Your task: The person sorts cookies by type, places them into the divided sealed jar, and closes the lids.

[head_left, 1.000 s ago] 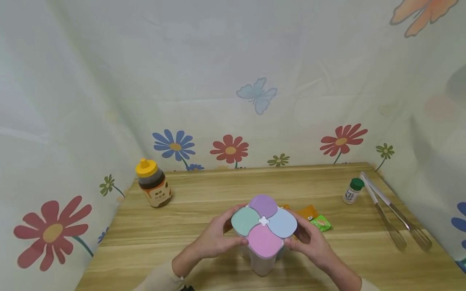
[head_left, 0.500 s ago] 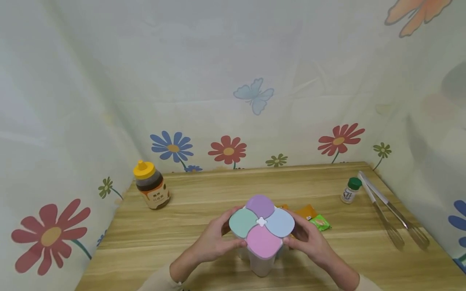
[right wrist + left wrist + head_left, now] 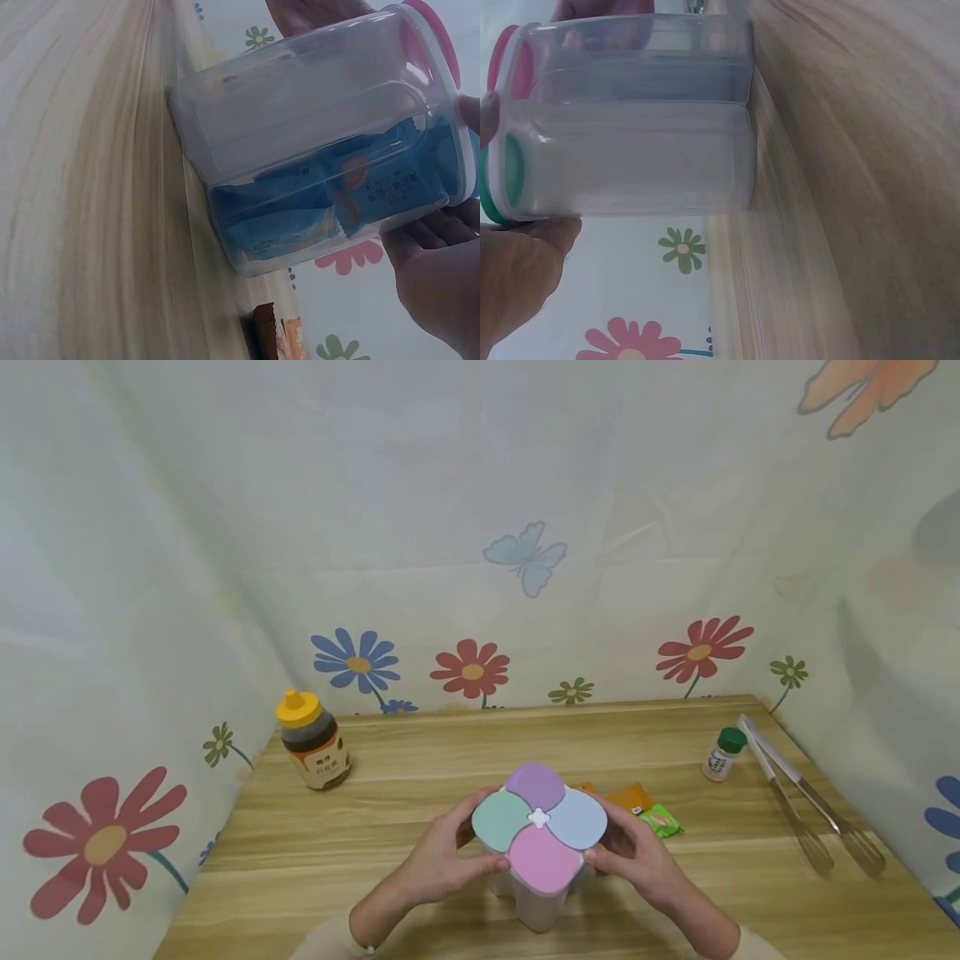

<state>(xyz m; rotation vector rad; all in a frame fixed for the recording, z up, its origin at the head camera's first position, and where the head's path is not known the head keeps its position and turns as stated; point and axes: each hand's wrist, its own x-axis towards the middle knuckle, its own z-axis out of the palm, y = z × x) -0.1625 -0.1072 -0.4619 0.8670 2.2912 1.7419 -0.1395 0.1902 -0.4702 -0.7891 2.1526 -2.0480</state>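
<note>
A clear storage container (image 3: 540, 907) with a lid of purple, green, blue and pink petals stands upright near the table's front. From its left side, my left hand (image 3: 444, 860) grips the rim with the thumb towards the front. On the opposite side my right hand (image 3: 647, 862) grips the rim likewise. Its compartment nearest the camera in the left wrist view, under the green petal (image 3: 514, 171), shows no contents. Blue wrapped packets (image 3: 382, 184) fill another compartment in the right wrist view. Some fingers are hidden behind the container.
A honey bottle (image 3: 318, 752) with a yellow cap stands at the back left. Orange packets (image 3: 630, 797) and a green packet (image 3: 661, 819) lie just behind the right hand. A green-capped shaker (image 3: 723, 755) and metal tongs (image 3: 806, 793) are at the right.
</note>
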